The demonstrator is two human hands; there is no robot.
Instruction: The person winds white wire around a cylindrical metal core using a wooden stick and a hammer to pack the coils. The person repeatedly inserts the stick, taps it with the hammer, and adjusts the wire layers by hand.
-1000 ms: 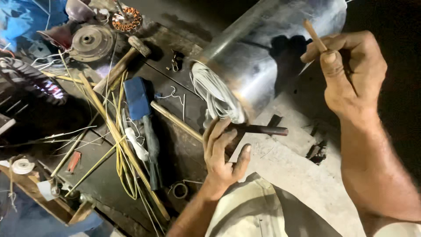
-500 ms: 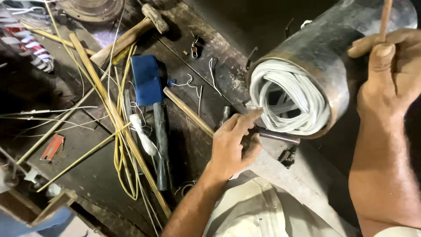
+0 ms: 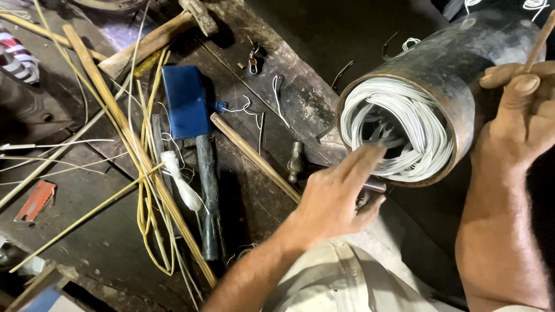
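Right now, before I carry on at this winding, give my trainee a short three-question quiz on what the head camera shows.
1. True or false: the white wire coils sit inside the open end of the dark metal cylinder.
2. Which hand pinches the thin wooden stick? A) left hand B) right hand C) neither
3. Fill in: the left hand reaches toward the cylinder's ____ end, fingers outstretched.

Key:
1. True.
2. B: the right hand grips it atop the cylinder.
3. Open. A small metal rod lies under the fingers; whether it is gripped cannot be told.
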